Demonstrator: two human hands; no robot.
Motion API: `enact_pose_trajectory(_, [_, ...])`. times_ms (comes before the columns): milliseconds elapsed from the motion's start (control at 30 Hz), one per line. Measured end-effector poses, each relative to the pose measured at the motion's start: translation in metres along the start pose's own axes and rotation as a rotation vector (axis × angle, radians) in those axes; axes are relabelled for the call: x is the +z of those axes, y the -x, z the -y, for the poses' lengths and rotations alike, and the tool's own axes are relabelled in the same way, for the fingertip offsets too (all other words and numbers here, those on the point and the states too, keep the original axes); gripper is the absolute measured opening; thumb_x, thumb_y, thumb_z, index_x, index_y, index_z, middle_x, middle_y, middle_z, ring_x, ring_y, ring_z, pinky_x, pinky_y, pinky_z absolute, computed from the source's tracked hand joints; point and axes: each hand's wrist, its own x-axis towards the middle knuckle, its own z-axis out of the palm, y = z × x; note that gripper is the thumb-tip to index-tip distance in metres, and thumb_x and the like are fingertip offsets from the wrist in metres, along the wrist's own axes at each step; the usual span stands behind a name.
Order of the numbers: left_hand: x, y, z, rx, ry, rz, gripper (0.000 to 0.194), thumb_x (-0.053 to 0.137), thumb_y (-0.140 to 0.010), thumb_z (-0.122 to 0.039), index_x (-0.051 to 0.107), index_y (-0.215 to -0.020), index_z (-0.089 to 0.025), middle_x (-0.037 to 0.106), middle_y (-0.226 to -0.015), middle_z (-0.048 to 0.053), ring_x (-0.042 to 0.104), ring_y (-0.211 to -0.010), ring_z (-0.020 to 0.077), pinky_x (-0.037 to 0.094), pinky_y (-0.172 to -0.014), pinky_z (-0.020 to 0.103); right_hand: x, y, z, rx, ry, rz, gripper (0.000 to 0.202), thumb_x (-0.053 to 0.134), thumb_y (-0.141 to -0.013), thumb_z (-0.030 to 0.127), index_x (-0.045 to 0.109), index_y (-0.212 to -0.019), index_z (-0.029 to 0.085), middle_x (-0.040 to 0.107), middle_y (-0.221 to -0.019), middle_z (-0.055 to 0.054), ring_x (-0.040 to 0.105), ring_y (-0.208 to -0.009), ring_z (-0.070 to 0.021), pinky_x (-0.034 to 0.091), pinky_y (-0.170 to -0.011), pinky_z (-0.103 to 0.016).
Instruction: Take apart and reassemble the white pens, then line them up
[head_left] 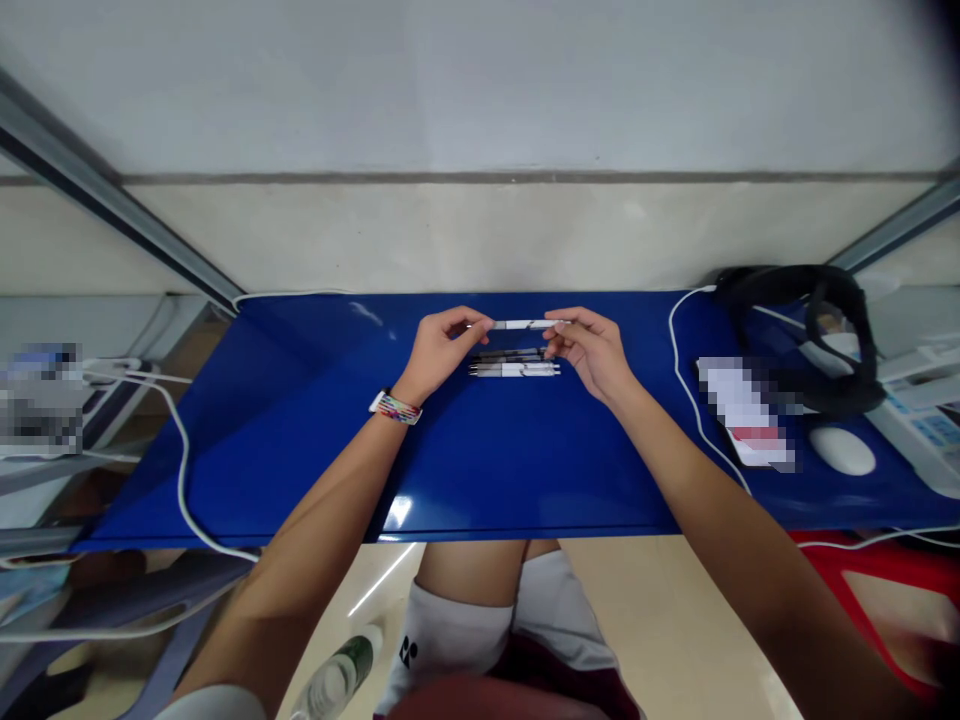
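Observation:
A white pen with dark markings lies level between my two hands, over the far half of the blue table. My left hand pinches its left end between thumb and fingers. At the other end, the thumb and fingers of my right hand close on the pen. Just nearer to me, several similar pens lie side by side on the table, pointing left and right. The right fingertips hang close to the right ends of these pens; whether they touch cannot be made out.
To the right are a black strap-like headset, a phone, a white mouse and a white cable. Another white cable hangs over the left side. A wall stands behind the table. A bottle is below.

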Motion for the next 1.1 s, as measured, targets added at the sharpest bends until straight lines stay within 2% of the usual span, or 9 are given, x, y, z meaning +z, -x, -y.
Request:
enact_pose_trajectory(200, [0.001,-0.002,-0.008,0.039,0.093,-0.025,0.023,0.09,-0.091,-0.041,0.088,-0.102,-0.022,0.087,-0.103,0.008,0.079,-0.093,0.0214,0.062,-0.087,0.035,0.003,0.0,0.007,0.092,-0.117,-0.006,0.017,0.086,-0.082,0.028,0.083,-0.098,0.021,0.075,-0.077,-0.002,0.064,-0.064,-0.0139,0.059,-0.065,-0.031])
enact_pose_trajectory(333, [0.002,-0.002,-0.004,0.014,0.133,-0.048,0.025,0.093,-0.087,-0.04,0.087,-0.103,-0.021,0.087,-0.11,0.009,0.08,-0.1,0.0237,0.063,-0.094,0.039,0.007,0.002,0.012,0.206,-0.273,0.065,0.025,0.08,-0.089,0.033,0.081,-0.112,0.023,0.068,-0.076,0.002,0.059,-0.064,-0.0128,0.056,-0.063,-0.028])
enact_pose_trajectory(467, [0.002,-0.003,0.001,0.012,0.15,-0.086,0.025,0.093,-0.086,-0.039,0.087,-0.104,-0.022,0.087,-0.111,0.009,0.08,-0.102,0.024,0.063,-0.096,0.04,0.007,0.003,0.014,0.277,-0.385,0.111,0.031,0.073,-0.097,0.041,0.079,-0.121,0.022,0.072,-0.087,-0.001,0.061,-0.069,-0.0136,0.058,-0.064,-0.027])
enact_pose_trajectory(667, [0.001,-0.005,0.004,-0.013,0.245,-0.09,0.035,0.096,-0.084,-0.039,0.083,-0.113,-0.023,0.082,-0.094,0.004,0.077,-0.086,0.0183,0.063,-0.083,0.033,0.003,0.002,0.012,0.313,-0.367,0.105,0.024,0.07,-0.101,0.037,0.078,-0.12,0.024,0.075,-0.093,-0.003,0.065,-0.074,-0.0149,0.059,-0.065,-0.027])
enact_pose_trajectory(800, [0.003,-0.004,0.007,-0.038,0.31,-0.077,0.03,0.096,-0.084,-0.037,0.082,-0.106,-0.022,0.078,-0.083,0.002,0.075,-0.076,0.0152,0.062,-0.075,0.029,0.002,-0.001,0.009,0.286,-0.398,0.083,0.024,0.076,-0.1,0.039,0.078,-0.119,0.024,0.075,-0.092,-0.002,0.065,-0.072,-0.0126,0.06,-0.065,-0.024])
enact_pose_trajectory(967, [0.01,-0.003,0.01,-0.069,0.359,-0.067,0.029,0.095,-0.084,-0.037,0.082,-0.105,-0.022,0.08,-0.085,0.002,0.078,-0.077,0.0151,0.062,-0.073,0.028,0.001,-0.003,0.007,0.241,-0.381,0.047,0.021,0.083,-0.096,0.04,0.078,-0.111,0.026,0.075,-0.087,0.001,0.063,-0.068,-0.0102,0.06,-0.065,-0.022])
enact_pose_trajectory(1100, [0.012,-0.002,0.01,-0.09,0.341,-0.085,0.03,0.096,-0.083,-0.039,0.082,-0.104,-0.023,0.08,-0.086,0.002,0.078,-0.077,0.0155,0.063,-0.073,0.029,0.002,-0.002,0.008,0.207,-0.274,0.008,0.027,0.078,-0.098,0.047,0.077,-0.115,0.026,0.074,-0.09,-0.001,0.066,-0.074,-0.0136,0.063,-0.068,-0.027])
